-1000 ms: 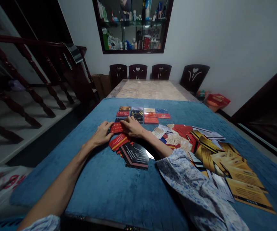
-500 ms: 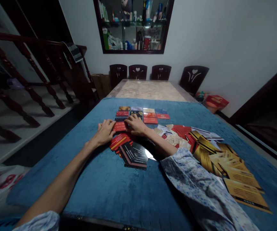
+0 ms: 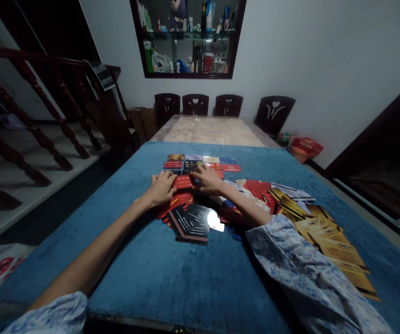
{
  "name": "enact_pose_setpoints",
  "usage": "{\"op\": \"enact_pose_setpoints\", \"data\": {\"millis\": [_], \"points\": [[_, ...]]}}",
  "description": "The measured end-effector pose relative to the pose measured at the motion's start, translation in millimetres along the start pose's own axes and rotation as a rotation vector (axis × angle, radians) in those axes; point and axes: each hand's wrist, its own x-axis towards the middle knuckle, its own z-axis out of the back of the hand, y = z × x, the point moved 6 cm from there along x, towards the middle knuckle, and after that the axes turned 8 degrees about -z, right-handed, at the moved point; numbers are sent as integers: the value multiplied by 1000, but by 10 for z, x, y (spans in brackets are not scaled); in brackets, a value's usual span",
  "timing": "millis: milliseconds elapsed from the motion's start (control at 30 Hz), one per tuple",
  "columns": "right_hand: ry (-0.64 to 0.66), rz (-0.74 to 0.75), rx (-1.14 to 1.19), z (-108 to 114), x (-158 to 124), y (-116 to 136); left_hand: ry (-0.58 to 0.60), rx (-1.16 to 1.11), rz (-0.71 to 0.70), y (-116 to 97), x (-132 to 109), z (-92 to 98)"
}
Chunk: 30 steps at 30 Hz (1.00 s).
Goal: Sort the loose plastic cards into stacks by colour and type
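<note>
The red card [image 3: 183,182] lies flat and face up, a little left of the frame's centre, with its long side running across the picture. It carries pale print too small to read. The fingertips of the left hand [image 3: 161,188] rest on its left end and those of the right hand [image 3: 209,180] on its right end.

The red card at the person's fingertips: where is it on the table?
In the head view the red card lies mid-table on the blue cloth, between the left hand and right hand, just below the neat rows of cards.
</note>
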Motion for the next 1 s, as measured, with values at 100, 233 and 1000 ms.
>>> {"op": "enact_pose_setpoints", "data": {"millis": [100, 233, 1000], "points": [[2, -16, -11, 24, -43, -117, 4, -7, -15, -89, 93, 1], [-12, -29, -25, 72, -92, -271, 9, 2, -41, -190, 239, -5], [31, -273, -89, 91, -246, -987, 69, 30, -49, -599, 1017, -211]]}}
